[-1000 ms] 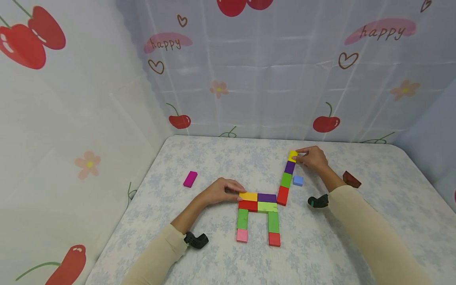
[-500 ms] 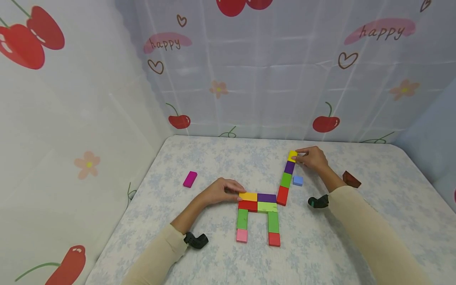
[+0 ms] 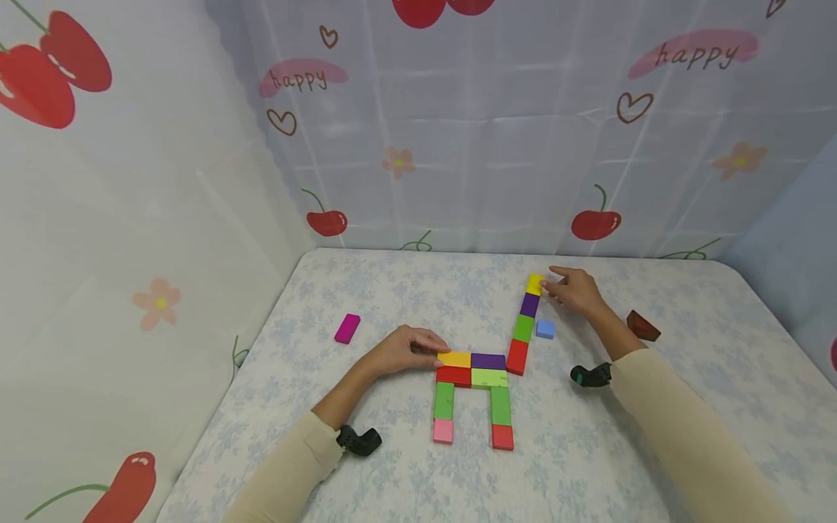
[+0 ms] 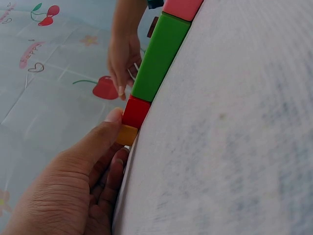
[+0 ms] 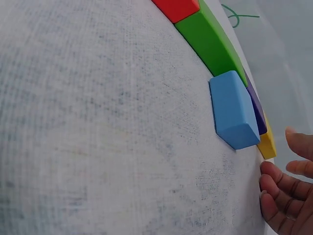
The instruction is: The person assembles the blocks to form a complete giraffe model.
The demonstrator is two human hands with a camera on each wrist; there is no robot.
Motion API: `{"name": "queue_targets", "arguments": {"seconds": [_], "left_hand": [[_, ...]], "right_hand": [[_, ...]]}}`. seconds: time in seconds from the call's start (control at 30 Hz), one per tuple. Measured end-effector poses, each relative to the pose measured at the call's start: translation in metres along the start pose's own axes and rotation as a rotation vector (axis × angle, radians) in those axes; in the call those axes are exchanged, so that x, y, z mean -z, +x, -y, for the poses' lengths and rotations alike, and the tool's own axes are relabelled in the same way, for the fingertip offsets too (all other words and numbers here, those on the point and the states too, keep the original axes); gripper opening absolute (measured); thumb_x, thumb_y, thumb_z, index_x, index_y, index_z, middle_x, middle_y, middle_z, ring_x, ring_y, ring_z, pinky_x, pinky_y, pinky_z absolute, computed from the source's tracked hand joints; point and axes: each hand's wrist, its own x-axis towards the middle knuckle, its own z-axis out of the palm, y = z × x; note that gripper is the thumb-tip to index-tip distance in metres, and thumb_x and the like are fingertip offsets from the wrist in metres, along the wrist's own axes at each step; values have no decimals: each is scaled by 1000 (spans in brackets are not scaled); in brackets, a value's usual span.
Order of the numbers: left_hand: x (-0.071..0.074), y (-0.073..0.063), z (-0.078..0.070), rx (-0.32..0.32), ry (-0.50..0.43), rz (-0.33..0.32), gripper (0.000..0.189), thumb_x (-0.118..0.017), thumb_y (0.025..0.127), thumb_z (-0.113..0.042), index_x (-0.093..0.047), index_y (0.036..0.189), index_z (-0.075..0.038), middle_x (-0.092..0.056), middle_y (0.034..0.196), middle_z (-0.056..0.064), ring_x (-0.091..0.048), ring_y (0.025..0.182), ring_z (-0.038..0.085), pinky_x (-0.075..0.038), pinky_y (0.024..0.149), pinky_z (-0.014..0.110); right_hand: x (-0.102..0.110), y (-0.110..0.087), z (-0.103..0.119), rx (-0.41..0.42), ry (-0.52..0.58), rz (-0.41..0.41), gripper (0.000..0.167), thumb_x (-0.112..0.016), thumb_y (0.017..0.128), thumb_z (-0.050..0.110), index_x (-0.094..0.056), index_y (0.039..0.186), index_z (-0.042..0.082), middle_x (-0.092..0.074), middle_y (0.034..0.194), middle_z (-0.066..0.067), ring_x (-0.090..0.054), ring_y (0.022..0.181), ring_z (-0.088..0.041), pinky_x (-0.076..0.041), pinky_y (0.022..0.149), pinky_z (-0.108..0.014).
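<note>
Flat coloured blocks lie in a four-legged-like shape on the table, two short rows with two legs below. My left hand pinches the left end of the orange block, above a red block; in the left wrist view the thumb and fingers sit at the orange block's end. A slanting line of blocks rises from the right side: red, green, purple and yellow at the top. Just right of the yellow block, my right hand has its thumb and fingers spread, holding nothing.
A light blue block lies beside the slanting line. To the left is a magenta block, and a brown block lies near the right forearm. Printed curtains stand behind the table.
My right hand's fingers have parted and let go of the yellow block, which stays at the top of the line. The left hand keeps its place on the orange block.
</note>
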Motion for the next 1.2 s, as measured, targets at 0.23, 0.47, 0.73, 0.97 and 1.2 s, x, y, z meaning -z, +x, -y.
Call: {"name": "queue_targets", "arguments": {"seconds": [0.23,0.47,0.73,0.97,1.2], "left_hand": [[0,-1,1,-9,-13,-4,30,-79,88,-4,-76,117,0,-73,116,12,-65,110,13,-53,92,34],[0,0,0,-8,-7,0,30,-79,88,-4,-76,118,0,-73,117,11,-64,111,12,-53,91,31],[-1,0,3,-1,-11,-2,30,-79,88,-4,-76,118,-1,-73,117,10,-64,110,9,-52,91,29],[-2,1,7,17,-21,-6,30,-79,88,-4,-76,118,-2,-73,117,10,-64,111,10,-52,92,29],[-2,1,7,18,-24,-8,30,-79,88,-4,-76,118,-1,-73,117,9,-64,112,12,-52,92,29]], "right_hand": [[3,-10,-2,42,32,12,63,-59,105,27,-37,150,-11,-70,111,-29,-67,88,-33,-52,67,-26],[7,-22,-1,45,22,30,60,-60,104,27,-42,148,-10,-68,113,-28,-64,90,-33,-54,71,-28],[6,-38,-2,100,-21,34,50,-63,102,28,-58,137,-7,-67,115,-28,-63,95,-35,-57,76,-36],[4,-51,-6,163,-42,25,41,-68,98,24,-66,127,-6,-69,111,-25,-62,100,-37,-56,80,-43],[2,-60,-10,179,-63,64,41,-73,95,26,-70,124,-2,-71,107,-19,-63,99,-35,-57,80,-43]]}}
